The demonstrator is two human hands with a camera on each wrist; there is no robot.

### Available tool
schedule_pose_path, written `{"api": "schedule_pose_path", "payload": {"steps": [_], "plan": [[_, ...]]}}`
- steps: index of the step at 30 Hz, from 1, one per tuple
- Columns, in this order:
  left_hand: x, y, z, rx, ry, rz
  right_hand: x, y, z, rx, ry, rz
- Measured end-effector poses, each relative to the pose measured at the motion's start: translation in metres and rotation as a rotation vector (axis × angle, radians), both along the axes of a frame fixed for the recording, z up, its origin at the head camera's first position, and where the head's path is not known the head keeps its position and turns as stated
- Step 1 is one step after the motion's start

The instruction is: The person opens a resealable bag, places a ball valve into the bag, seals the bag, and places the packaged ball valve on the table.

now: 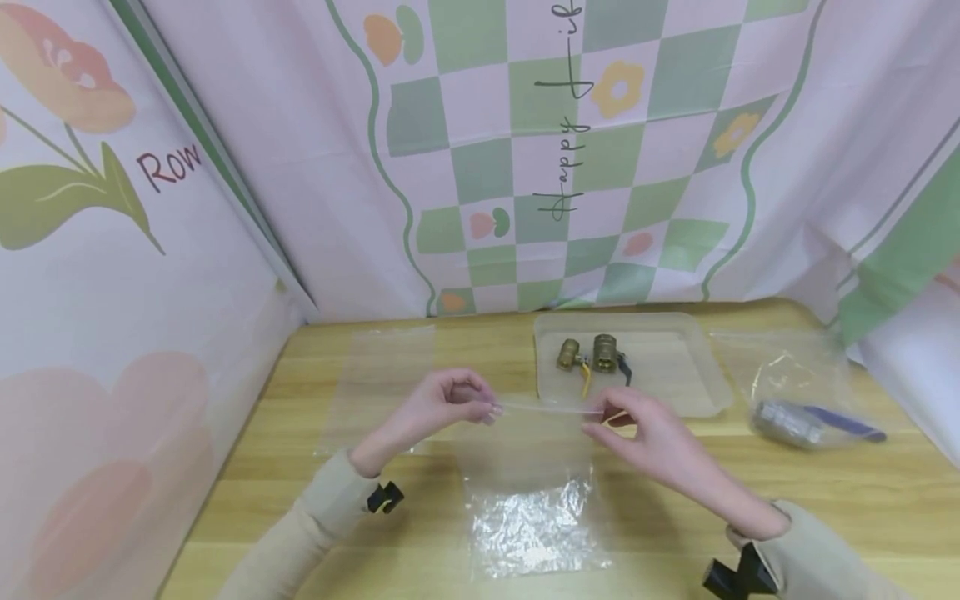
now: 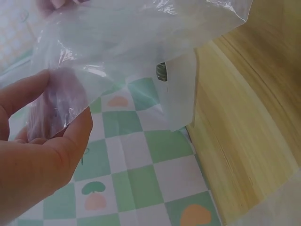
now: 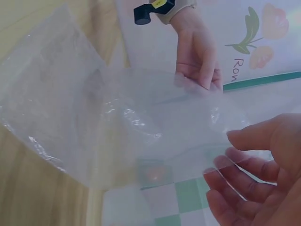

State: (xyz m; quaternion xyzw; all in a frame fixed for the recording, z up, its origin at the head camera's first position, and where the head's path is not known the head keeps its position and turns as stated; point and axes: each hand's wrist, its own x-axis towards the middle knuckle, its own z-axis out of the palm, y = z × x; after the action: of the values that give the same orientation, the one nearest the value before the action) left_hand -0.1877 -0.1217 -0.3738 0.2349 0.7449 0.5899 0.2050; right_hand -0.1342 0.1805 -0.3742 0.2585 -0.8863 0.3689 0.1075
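Note:
A clear plastic bag (image 1: 528, 525) hangs between both hands, its mouth edge stretched nearly level and its lower part towards the tabletop. My left hand (image 1: 442, 407) pinches the left end of that edge. In the left wrist view, the left thumb (image 2: 26, 92) lies on the near side of the film, with fingers behind it. At the other end, my right hand (image 1: 652, 429) pinches the edge between thumb and fingers. The right wrist view shows the bag (image 3: 155, 127) see-through, with no object visible inside.
Behind the right hand, a translucent tray (image 1: 678, 393) holds a brass valve with a yellow handle (image 1: 568, 354) and a larger brass valve with a dark handle (image 1: 605, 352). Farther right lies a bag containing a silvery object with a blue handle (image 1: 791, 423). Flat clear film (image 1: 382, 367) lies at left.

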Motion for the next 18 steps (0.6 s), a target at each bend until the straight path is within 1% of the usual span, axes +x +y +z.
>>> {"api": "schedule_pose_path", "payload": {"steps": [2, 5, 7, 10, 14, 18], "plan": [[0.001, 0.002, -0.002, -0.014, 0.042, -0.001, 0.000, -0.001, 0.001, -0.021, 0.036, 0.003], [0.005, 0.005, -0.004, -0.064, 0.141, 0.005, 0.001, -0.001, 0.002, -0.035, 0.094, 0.010], [0.007, 0.007, -0.004, -0.100, 0.210, 0.014, 0.001, -0.001, 0.002, -0.029, 0.136, 0.015], [0.011, 0.008, -0.003, -0.140, 0.278, 0.036, 0.001, -0.001, 0.003, -0.004, 0.203, 0.025], [0.015, 0.010, -0.003, -0.147, 0.320, 0.061, 0.000, -0.003, 0.005, 0.015, 0.280, 0.063], [0.019, 0.014, -0.004, -0.139, 0.318, 0.072, -0.002, -0.006, 0.008, -0.018, 0.349, 0.125]]}}
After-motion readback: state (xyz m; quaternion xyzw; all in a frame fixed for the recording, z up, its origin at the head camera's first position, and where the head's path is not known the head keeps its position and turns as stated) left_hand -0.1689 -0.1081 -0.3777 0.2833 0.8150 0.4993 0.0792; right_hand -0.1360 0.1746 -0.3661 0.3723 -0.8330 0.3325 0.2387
